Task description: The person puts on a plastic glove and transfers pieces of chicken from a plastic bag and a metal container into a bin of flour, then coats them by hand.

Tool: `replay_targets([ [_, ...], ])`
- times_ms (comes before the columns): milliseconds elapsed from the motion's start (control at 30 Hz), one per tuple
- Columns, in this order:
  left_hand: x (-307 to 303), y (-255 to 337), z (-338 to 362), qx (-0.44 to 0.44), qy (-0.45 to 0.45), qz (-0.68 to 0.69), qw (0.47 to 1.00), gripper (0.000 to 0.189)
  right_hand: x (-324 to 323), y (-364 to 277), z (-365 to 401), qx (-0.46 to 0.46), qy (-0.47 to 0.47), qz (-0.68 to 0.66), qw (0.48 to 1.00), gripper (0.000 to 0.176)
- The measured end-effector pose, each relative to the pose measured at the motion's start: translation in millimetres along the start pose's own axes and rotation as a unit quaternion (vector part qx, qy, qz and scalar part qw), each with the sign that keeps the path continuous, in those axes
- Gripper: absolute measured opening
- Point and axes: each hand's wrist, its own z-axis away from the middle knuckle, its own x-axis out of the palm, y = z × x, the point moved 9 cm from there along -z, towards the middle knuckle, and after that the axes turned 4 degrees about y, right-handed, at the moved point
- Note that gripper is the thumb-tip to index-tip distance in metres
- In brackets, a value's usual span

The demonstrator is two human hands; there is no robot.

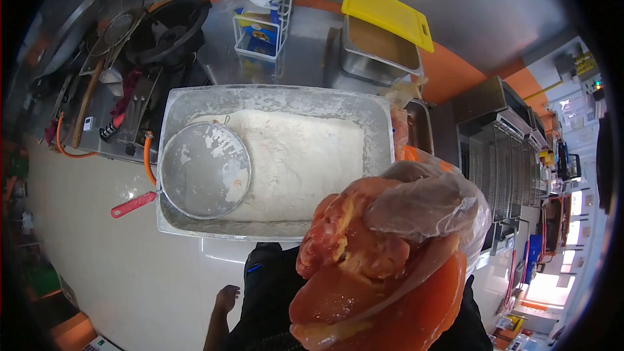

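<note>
Clear plastic glove on the right hand (426,205), grip wrapped over the top and right side of a clump of raw chicken (364,273). The fingers are curled onto the meat and not spread, but fingertips can't be made out through the film. The chicken is pink-orange and wet-looking, in several pieces bunched together. It's held up close to the camera, off the bench, over the near right corner of the flour tray (170,123) and clear of the flour. The tray is a big steel pan sitting at the near edge of the bench (305,58), with flour (305,162) heaped across most of it. A round sieve (205,170) lies in the tray's near left corner, dusted white, its red handle (133,205) sticking out over the tray's left rim. At the far edge of the bench a yellow cutting board (387,13) lies tilted on a steel container (377,52), with a white wire rack (263,19) just left of it. A black burner (169,26) stands beyond the tray's far left corner. Left hand: can't place it.
</note>
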Motion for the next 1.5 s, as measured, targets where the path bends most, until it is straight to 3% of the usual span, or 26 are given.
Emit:
replay_targets([
  [100, 8, 21, -5, 0.011, -0.013, 0.03, 0.999, 0.033, -1, -1, 2, -0.002, 0.008, 0.002, 1.0, 0.045],
  [300, 7, -11, -14, -0.001, -0.015, 0.023, 1.0, 0.033, -4, -6, 6, -0.003, 0.031, -0.002, 1.0, 0.042],
  [367, 3, -8, -11, 0.078, -0.021, -0.045, 0.996, 0.032, -6, -1, 6, 0.004, 0.042, 0.003, 0.999, 0.041],
  [433, -5, -28, -12, 0.027, -0.018, -0.013, 0.999, 0.031, -13, 12, 1, 0.026, 0.067, 0.028, 0.997, 0.04],
  [500, -12, -35, -2, -0.033, -0.014, 0.018, 0.999, 0.031, -19, 43, -7, 0.08, 0.093, 0.081, 0.989, 0.039],
  [533, -14, -30, -1, -0.037, -0.006, 0.008, 0.999, 0.031, -16, 60, -12, 0.095, 0.033, 0.174, 0.98, 0.041],
  [567, -16, -28, 3, -0.038, 0.001, -0.002, 0.999, 0.031, -13, 91, -10, 0.236, 0.009, 0.193, 0.952, 0.038],
  [600, -16, -29, 5, -0.04, 0.005, -0.005, 0.999, 0.031, -10, 122, -6, 0.255, 0.021, 0.173, 0.951, 0.031],
  [667, -13, -29, 1, -0.007, -0.003, 0.012, 1.0, 0.031, 1, 191, 22, 0.399, -0.012, 0.081, 0.914, 0.039],
  [700, -12, -26, 2, -0.005, -0.001, 0.01, 1.0, 0.031, 1, 209, 27, 0.396, -0.009, 0.079, 0.915, 0.039],
  [767, -7, -24, 2, -0.022, -0.001, 0.016, 1.0, 0.031, 19, 240, 43, 0.394, -0.117, 0.093, 0.907, 0.039],
  [800, -9, -2, 9, 0.051, 0.002, -0.039, 0.998, 0.03, 18, 252, 50, 0.393, -0.115, 0.093, 0.908, 0.039],
  [833, -8, 1, 7, 0.051, 0.002, -0.041, 0.998, 0.03, 12, 250, 46, 0.315, -0.117, 0.216, 0.917, 0.041],
  [867, -11, -6, 4, -0.006, 0.024, 0.01, 1.0, 0.03, 6, 244, 44, 0.231, -0.116, 0.334, 0.906, 0.044],
  [900, -14, -14, 3, -0.064, 0.047, 0.061, 0.995, 0.029, -3, 246, 49, 0.232, -0.116, 0.333, 0.907, 0.044],
  [1000, -29, 33, -9, 0.06, 0.136, -0.039, 0.988, 0.029, -39, 226, 54, 0.207, -0.069, 0.283, 0.934, 0.052],
  [1067, -19, 67, -30, 0.116, 0.145, -0.002, 0.983, 0.032, -74, 208, 60, 0.285, -0.007, 0.311, 0.907, 0.049],
  [1100, -9, 86, -44, 0.111, 0.127, 0.005, 0.986, 0.033, -82, 200, 65, 0.288, -0.008, 0.312, 0.905, 0.049],
  [1167, 13, 147, -61, 0.151, 0.105, -0.072, 0.98, 0.035, -115, 189, 80, 0.341, 0.097, 0.256, 0.899, 0.047],
  [1267, 83, 232, -63, 0.084, -0.127, 0.051, 0.987, 0.044, -150, 176, 98, 0.32, 0.2, 0.219, 0.9, 0.046],
  [1300, 101, 247, -66, 0.091, -0.132, 0.05, 0.986, 0.044, -161, 168, 102, 0.32, 0.257, 0.168, 0.896, 0.046],
  [1367, 152, 276, -55, 0.141, -0.293, 0.023, 0.945, 0.05, -181, 146, 100, 0.304, 0.312, 0.135, 0.89, 0.045],
  [1400, 158, 282, -55, 0.145, -0.297, 0.019, 0.944, 0.05, -193, 138, 105, 0.291, 0.362, 0.096, 0.881, 0.044],
  [1467, 168, 290, -49, 0.189, -0.303, -0.119, 0.926, 0.058, -218, 135, 109, 0.289, 0.379, 0.1, 0.873, 0.044],
  [1500, 171, 294, -48, 0.192, -0.307, -0.123, 0.924, 0.058, -232, 136, 112, 0.289, 0.39, 0.1, 0.868, 0.043],
])
